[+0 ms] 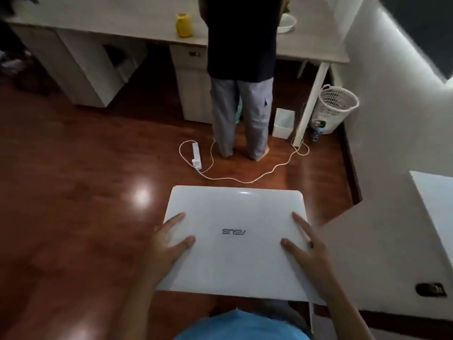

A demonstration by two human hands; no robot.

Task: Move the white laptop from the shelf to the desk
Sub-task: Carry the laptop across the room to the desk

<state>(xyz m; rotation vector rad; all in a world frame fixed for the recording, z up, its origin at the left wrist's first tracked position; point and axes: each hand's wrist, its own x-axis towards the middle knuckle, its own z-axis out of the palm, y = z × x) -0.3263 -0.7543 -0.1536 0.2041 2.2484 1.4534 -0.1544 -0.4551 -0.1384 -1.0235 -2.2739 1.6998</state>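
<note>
The closed white laptop point(235, 217) is held flat in front of me, above the wooden floor, its logo facing up. My left hand point(166, 244) grips its left edge, thumb and forefinger on the lid. My right hand point(306, 246) grips the right edge the same way. The long pale desk point(137, 20) stands across the room at the top of the view.
A person in a dark top and grey trousers point(241, 77) stands at the desk with their back to me. A white power strip point(196, 155) and its cable lie on the floor before them. A yellow jar point(183, 25) sits on the desk. A white basket point(334, 106) and small bin point(283, 123) stand at the right.
</note>
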